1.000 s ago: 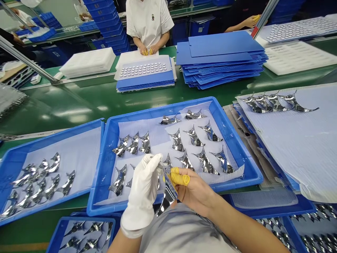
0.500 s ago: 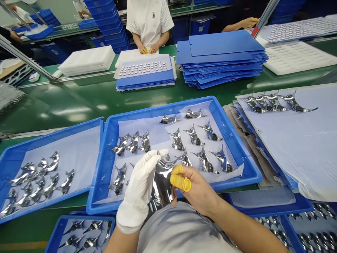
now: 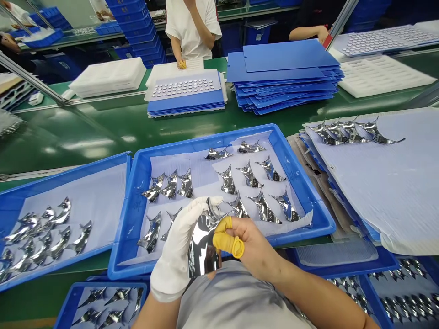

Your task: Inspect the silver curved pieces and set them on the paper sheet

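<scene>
A shiny chrome curved part with pointed corners is held up close to my body. My left hand, in a white glove, grips it along its left edge. On the other edge my right hand pinches it, with yellow finger cots on the thumb and finger. Just beyond my hands lies a blue tray lined with white sheet, holding several similar chrome parts set apart in rows. Part of the tray's near side is hidden by my hands.
To the left is another blue tray with chrome parts. Lined boards with a few parts lie at right. Blue sheets, white foam slabs and a co-worker are across the green bench. More trays sit below.
My hands have turned the chrome part, and its reflections have shifted. It stays between both hands. The co-worker opposite has raised one arm toward the head. The view has shifted slightly.
</scene>
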### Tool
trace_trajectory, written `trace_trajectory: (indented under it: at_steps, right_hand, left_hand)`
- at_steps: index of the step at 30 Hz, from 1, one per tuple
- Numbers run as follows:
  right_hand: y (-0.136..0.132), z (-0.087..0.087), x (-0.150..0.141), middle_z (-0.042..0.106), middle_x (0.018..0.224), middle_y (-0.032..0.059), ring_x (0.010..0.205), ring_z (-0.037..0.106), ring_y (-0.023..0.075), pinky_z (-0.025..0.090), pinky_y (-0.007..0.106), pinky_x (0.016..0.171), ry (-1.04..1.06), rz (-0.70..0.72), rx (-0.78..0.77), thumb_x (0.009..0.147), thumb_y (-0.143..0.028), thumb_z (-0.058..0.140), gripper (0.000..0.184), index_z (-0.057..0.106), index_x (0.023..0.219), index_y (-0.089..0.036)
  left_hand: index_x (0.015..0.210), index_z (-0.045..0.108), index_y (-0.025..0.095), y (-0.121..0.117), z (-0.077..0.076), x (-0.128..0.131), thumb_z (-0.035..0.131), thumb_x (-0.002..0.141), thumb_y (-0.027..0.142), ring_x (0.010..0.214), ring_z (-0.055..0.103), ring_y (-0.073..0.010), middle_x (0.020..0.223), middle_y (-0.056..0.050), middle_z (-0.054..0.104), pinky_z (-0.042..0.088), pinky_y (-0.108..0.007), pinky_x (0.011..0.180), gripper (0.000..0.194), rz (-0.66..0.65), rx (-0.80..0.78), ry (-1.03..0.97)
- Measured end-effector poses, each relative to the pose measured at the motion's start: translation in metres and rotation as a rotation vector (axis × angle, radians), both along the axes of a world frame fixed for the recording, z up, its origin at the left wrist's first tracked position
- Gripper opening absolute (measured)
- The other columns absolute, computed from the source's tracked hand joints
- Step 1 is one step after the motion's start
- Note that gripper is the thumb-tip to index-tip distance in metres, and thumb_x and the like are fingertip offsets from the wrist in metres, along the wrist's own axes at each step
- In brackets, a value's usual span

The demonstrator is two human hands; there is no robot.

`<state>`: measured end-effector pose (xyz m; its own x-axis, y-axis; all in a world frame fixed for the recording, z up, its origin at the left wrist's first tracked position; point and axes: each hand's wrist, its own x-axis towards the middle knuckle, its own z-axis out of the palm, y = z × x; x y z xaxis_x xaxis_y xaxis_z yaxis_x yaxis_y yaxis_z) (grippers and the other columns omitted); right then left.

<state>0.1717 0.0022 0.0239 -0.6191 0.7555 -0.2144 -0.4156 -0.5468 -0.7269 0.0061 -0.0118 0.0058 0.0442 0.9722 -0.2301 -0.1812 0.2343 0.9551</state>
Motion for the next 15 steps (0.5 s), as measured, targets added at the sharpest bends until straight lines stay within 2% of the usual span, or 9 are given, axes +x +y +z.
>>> trace_trajectory:
  at_steps: [3,5,10,13,15]
  right_hand:
    - [-0.003,0.003,-0.002,0.059,0.059,-0.0037,0.053,0.057,0.0091,0.047,0.022,0.055,-0.007,-0.034,-0.02,0.075,-0.035,0.079,0.029,0.058,0.069,-0.016]
    - [-0.005,0.004,-0.003,0.059,0.059,-0.0038,0.052,0.055,0.0091,0.048,0.023,0.056,-0.002,-0.052,-0.038,0.076,-0.035,0.079,0.028,0.059,0.069,-0.016]
    - [-0.007,0.007,-0.004,0.059,0.058,-0.0039,0.049,0.055,0.0096,0.047,0.024,0.054,0.025,-0.069,-0.057,0.079,-0.037,0.075,0.029,0.057,0.069,-0.017]
    - [-0.006,0.004,-0.003,0.06,0.055,-0.0042,0.048,0.059,0.0109,0.046,0.024,0.054,0.045,-0.065,-0.032,0.084,-0.038,0.07,0.028,0.056,0.07,-0.018]
    - [-0.006,0.0,-0.001,0.06,0.051,-0.0049,0.047,0.061,0.0121,0.046,0.025,0.056,0.069,-0.052,0.001,0.088,-0.039,0.065,0.027,0.055,0.073,-0.019]
  left_hand:
    - [0.103,0.076,0.022,0.003,0.008,0.011,0.08,0.064,0.041,0.103,0.067,-0.0363,0.11,-0.01,0.074,0.057,-0.043,0.085,0.043,0.034,-0.045,0.0]
    - [0.103,0.076,0.02,0.002,0.01,0.019,0.078,0.066,0.042,0.1,0.069,-0.0347,0.107,-0.01,0.074,0.058,-0.042,0.084,0.043,0.073,-0.069,-0.015]
    - [0.109,0.074,0.026,-0.007,-0.001,0.02,0.087,0.055,0.037,0.103,0.068,-0.0373,0.114,-0.011,0.073,0.06,-0.044,0.083,0.057,0.129,-0.006,-0.024]
    - [0.109,0.075,0.027,-0.005,-0.004,0.015,0.084,0.061,0.041,0.106,0.067,-0.0387,0.112,-0.011,0.074,0.06,-0.047,0.08,0.051,0.132,-0.052,0.017]
    - [0.104,0.076,0.026,-0.001,0.001,0.015,0.08,0.068,0.045,0.106,0.067,-0.0381,0.109,-0.011,0.074,0.061,-0.047,0.08,0.041,0.163,-0.06,0.033]
